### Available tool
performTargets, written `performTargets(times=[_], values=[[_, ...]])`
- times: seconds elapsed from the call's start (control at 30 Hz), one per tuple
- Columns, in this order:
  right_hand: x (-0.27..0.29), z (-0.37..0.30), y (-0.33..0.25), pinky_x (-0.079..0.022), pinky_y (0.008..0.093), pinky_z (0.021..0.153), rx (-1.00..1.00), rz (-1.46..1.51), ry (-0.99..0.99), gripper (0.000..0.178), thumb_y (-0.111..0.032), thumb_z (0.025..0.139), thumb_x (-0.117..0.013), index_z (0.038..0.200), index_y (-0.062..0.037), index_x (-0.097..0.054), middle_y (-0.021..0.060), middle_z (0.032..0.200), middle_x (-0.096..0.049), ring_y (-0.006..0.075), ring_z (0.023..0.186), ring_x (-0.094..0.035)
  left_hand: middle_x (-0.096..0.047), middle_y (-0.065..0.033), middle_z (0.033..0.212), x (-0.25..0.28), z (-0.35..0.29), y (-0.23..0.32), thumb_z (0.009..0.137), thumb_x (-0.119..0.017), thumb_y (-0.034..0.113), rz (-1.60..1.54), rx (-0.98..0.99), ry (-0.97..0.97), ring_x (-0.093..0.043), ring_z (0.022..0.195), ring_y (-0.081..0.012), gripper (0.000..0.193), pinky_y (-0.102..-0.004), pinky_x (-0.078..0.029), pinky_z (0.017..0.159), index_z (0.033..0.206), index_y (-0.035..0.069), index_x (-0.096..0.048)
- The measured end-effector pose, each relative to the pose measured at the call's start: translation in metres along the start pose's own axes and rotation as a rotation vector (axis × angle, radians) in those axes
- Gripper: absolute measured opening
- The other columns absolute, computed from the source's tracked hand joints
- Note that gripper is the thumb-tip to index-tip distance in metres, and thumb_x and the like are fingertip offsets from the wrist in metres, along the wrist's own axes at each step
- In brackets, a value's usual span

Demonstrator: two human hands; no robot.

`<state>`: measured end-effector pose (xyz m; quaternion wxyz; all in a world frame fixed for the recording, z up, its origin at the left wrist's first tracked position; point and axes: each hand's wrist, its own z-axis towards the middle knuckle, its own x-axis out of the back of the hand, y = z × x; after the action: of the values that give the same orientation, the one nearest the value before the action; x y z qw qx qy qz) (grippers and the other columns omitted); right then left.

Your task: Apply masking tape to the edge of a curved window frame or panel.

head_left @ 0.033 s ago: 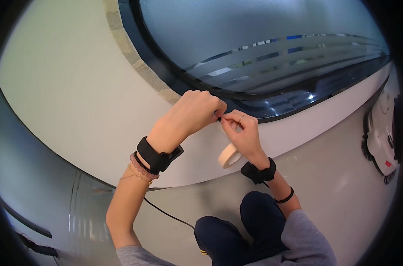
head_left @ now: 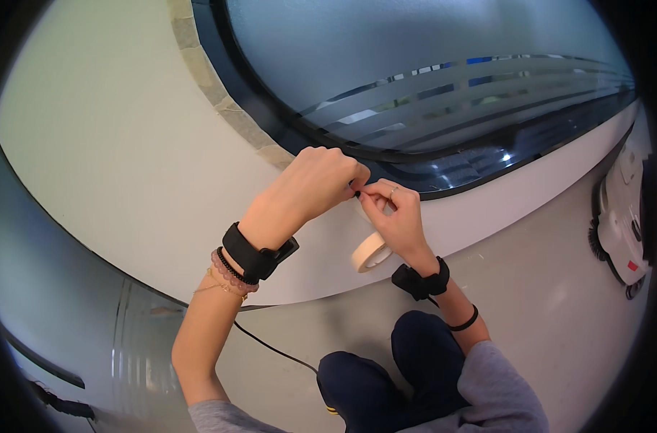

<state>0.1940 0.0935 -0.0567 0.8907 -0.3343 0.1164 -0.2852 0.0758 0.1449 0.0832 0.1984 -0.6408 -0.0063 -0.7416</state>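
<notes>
My left hand [head_left: 310, 182] and my right hand [head_left: 399, 219] meet with pinched fingertips in front of the white wall panel, just below the dark window frame. From where they meet, a pale strip runs down to a roll of cream masking tape [head_left: 367, 254], which hangs beneath my right hand, partly behind it. Both pinches close at the tape's end; the left fingertips are mostly hidden. A tiny dark spot shows between the fingertips. Short overlapping pieces of masking tape [head_left: 243, 127] line the curved edge of the frame [head_left: 267, 115], ending beside my left hand.
The frame surrounds a large frosted glass pane [head_left: 415, 36] with clear stripes. At far right stands a white machine [head_left: 623, 224] with black brushes on the grey floor [head_left: 531, 303]. A black cable [head_left: 274, 348] trails near my knees [head_left: 361, 382]. Striped glass [head_left: 130, 346] stands at lower left.
The tape roll has swung slightly left and up. Both hands stay where they were.
</notes>
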Motion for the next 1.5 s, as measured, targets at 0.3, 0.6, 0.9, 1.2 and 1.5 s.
performTargets(times=[0.3,0.6,0.9,1.2,1.5], values=[[-0.011,-0.009,-0.005,-0.041,0.0211,0.056,-0.423,0.366,-0.014,0.013,-0.004,0.085,-0.061,0.085,0.0081,-0.065,0.0021,0.066,-0.063,0.0031,0.060,-0.051,-0.058,-0.0095,0.057,-0.004,0.001,-0.005,0.075,-0.067,0.011,0.056,-0.114,0.021,-0.058,0.056,-0.0279,0.005,-0.0349,-0.044,0.053,0.071,0.009,-0.065],[-0.021,-0.008,-0.010,-0.045,0.0205,0.061,-0.447,0.500,0.116,0.016,-0.005,0.086,-0.060,0.087,0.0101,-0.064,0.0038,0.074,-0.065,0.0040,0.068,-0.056,-0.058,-0.0106,0.055,0.000,0.009,0.001,0.066,-0.067,0.010,0.243,-0.190,0.032,-0.060,0.056,-0.0282,0.011,-0.0332,-0.043,0.050,0.055,0.009,-0.062],[-0.008,-0.016,-0.010,-0.042,0.0352,0.062,-0.050,-0.201,0.085,0.008,-0.006,0.081,-0.061,0.087,-0.0028,-0.067,0.0063,0.070,-0.061,0.0257,0.061,-0.050,-0.057,-0.0077,0.055,-0.005,0.002,0.012,0.074,-0.068,0.014,0.455,-0.270,0.120,-0.059,0.052,-0.0226,0.011,-0.0318,-0.039,0.048,0.065,0.011,-0.062],[-0.012,-0.013,-0.008,-0.034,0.0313,0.059,0.161,-0.344,0.159,0.007,-0.004,0.075,-0.069,0.082,-0.0066,-0.069,0.0009,0.068,-0.059,0.0211,0.054,-0.042,-0.057,-0.0111,0.054,0.000,0.012,-0.001,0.071,-0.072,0.016,0.313,-0.257,0.048,-0.059,0.053,-0.0273,0.016,-0.0336,-0.042,0.049,0.062,0.007,-0.062],[-0.006,-0.007,-0.007,-0.032,0.0300,0.057,0.265,-0.356,0.097,0.010,-0.003,0.073,-0.070,0.081,-0.0080,-0.069,-0.0008,0.066,-0.057,0.0193,0.053,-0.039,-0.061,-0.0098,0.058,0.005,0.013,-0.009,0.068,-0.074,0.017,0.255,-0.173,-0.044,-0.061,0.059,-0.0275,0.011,-0.0359,-0.046,0.054,0.065,0.008,-0.069]])
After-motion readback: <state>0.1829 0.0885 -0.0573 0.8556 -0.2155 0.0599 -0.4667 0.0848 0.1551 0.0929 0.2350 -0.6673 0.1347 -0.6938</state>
